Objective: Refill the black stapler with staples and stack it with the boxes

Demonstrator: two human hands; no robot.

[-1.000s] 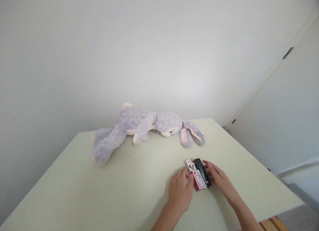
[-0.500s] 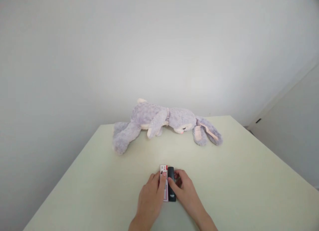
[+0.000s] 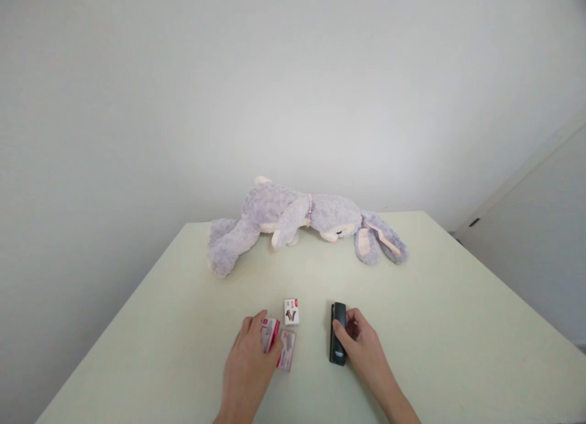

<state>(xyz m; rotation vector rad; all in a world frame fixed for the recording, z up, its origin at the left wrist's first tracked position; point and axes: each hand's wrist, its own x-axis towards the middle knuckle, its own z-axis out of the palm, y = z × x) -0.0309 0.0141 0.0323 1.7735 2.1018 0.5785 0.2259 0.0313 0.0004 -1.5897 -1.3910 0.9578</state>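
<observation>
On the pale green table you have three small red-and-white boxes, one black stapler and one grey plush rabbit. Farthest left of the small things is your left hand, lying palm down with the fingers loosely curled. Its thumb and fingertips pinch the first box, which stands tipped up on its edge against your fingers. Just right of it, touching or nearly touching, the second box lies flat and slightly slanted, beside your thumb. The third box sits a little farther from you, apart from your hand, with its printed face up.

Right of the boxes, across a bare strip of table, the stapler lies flat with its long side pointing away from you. Your right hand rests against its right side: the thumb lies over its top near the middle and the fingers curl along its far edge, a light hold around it.

The plush rabbit lies on its side along the far edge, well apart from both hands, ears toward the right.
</observation>
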